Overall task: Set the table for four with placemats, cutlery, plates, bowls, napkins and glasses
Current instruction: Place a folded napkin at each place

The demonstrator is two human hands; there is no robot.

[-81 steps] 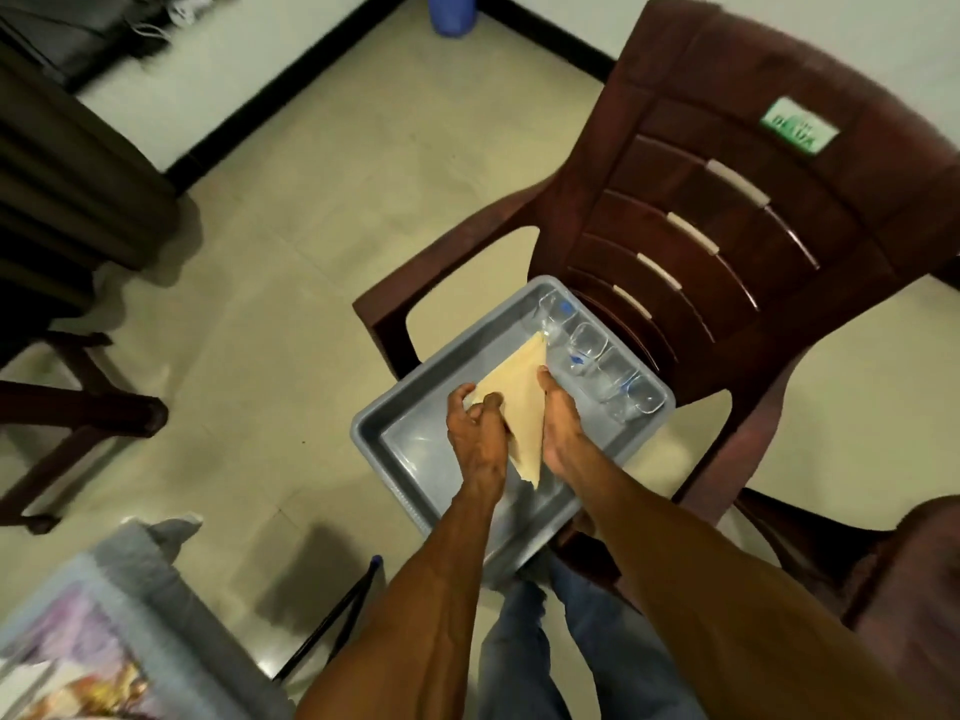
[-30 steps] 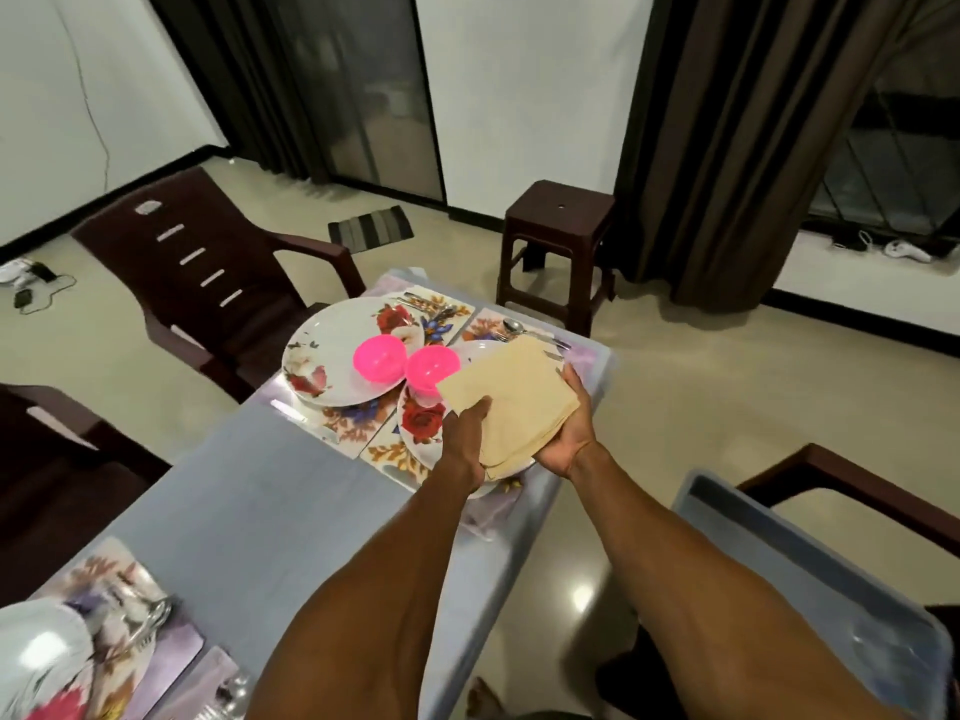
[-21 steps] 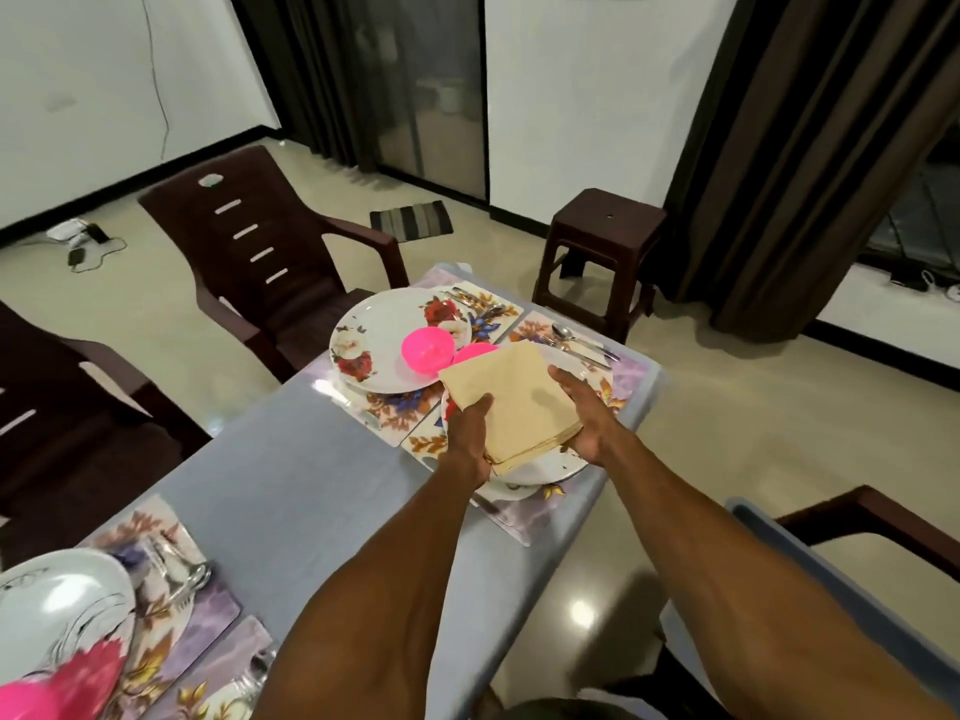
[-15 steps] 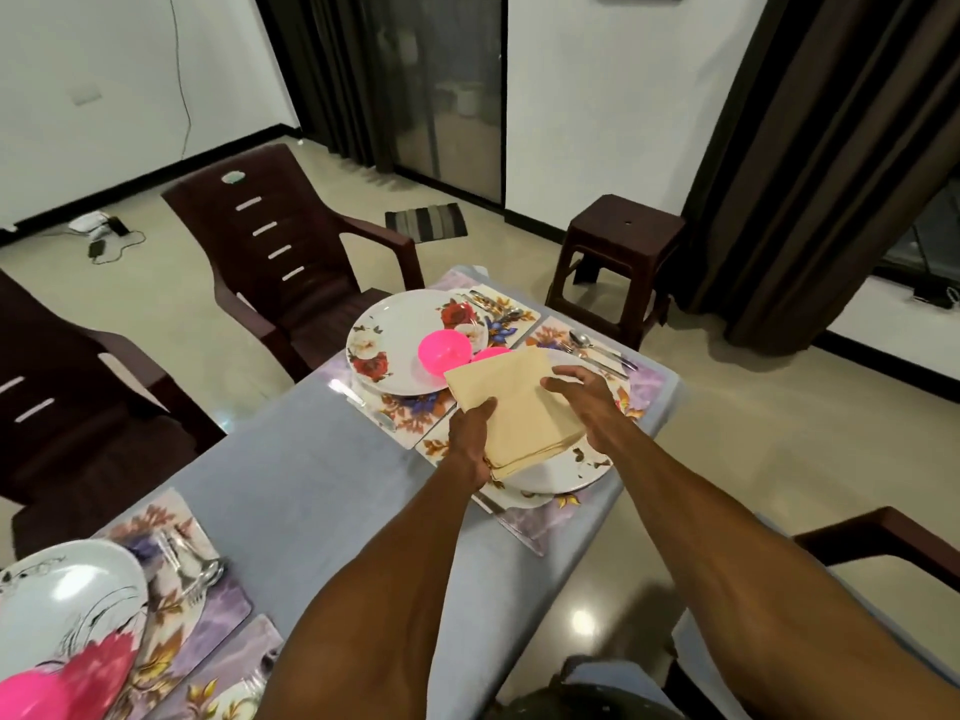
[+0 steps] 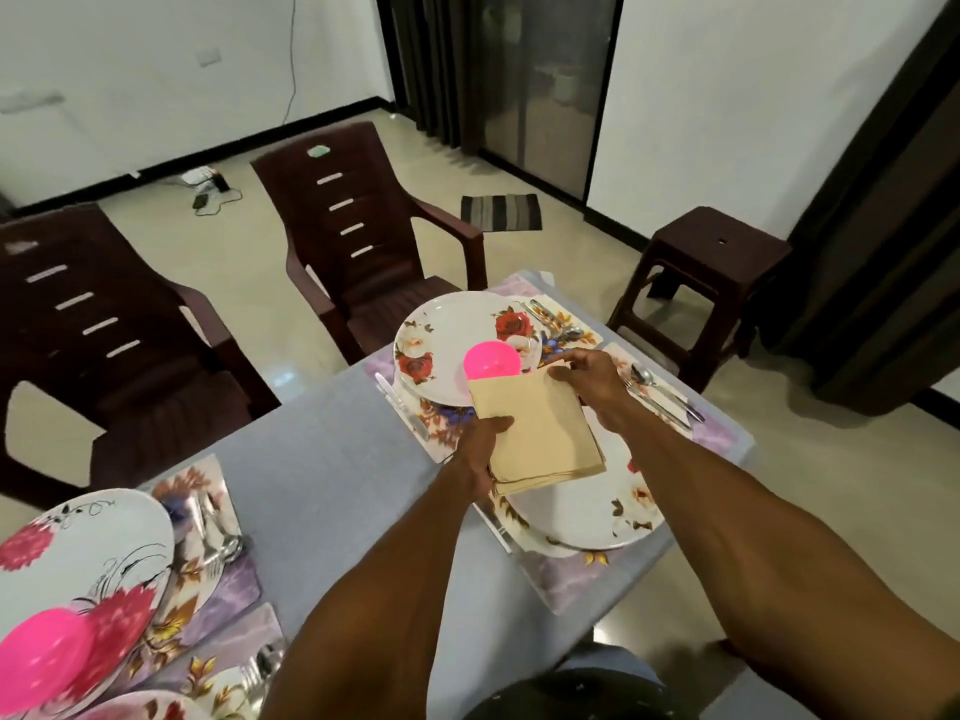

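Observation:
A stack of folded tan napkins (image 5: 540, 433) hangs over the near right plate (image 5: 597, 517). My left hand (image 5: 480, 449) grips the stack's near left corner. My right hand (image 5: 587, 376) pinches the top napkin at its far edge. Behind the stack a pink bowl (image 5: 491, 360) sits on a rose-patterned plate (image 5: 441, 345). Both plates lie on floral placemats (image 5: 571, 579) with cutlery (image 5: 660, 394) beside them. At the near left stands another plate (image 5: 83, 558) holding a pink bowl (image 5: 41, 657), with cutlery (image 5: 218, 532) on its placemat.
The grey table (image 5: 322, 459) runs from near left to far right. Two dark brown plastic chairs (image 5: 363, 236) stand along its far side. A brown stool (image 5: 706, 272) stands beyond the table's right end, by dark curtains. A striped mat (image 5: 501, 213) lies on the floor.
I turned from the grey tray on the chair to the table, carrying the napkin stack. My right hand slid from the stack's right side to its far edge, over the right plate.

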